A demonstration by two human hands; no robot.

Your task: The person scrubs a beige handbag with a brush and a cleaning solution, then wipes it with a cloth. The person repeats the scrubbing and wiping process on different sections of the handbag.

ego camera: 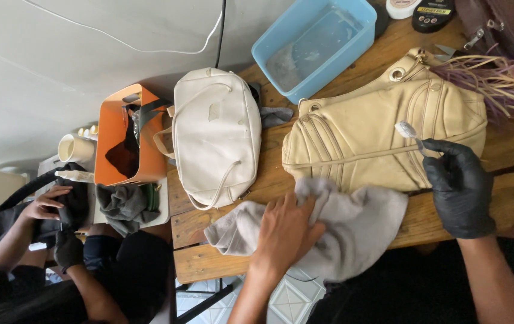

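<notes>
A tan leather handbag [365, 135] lies flat on the wooden table [509, 180]. My left hand [284, 231], bare, presses down on a grey cloth [359, 228] spread over the bag's near edge. My right hand [458, 186] wears a black glove and grips a small brush [409, 133] with its white bristle head resting on the bag's right side.
A white handbag [215, 135] lies left of the tan one. A blue plastic tub [314, 42] with water stands behind. An orange bag [128, 135] and grey rag [126, 207] sit at the left. Purple-tan fringe [497, 78] lies far right. Another person's hands [50, 207] hold a black bag at lower left.
</notes>
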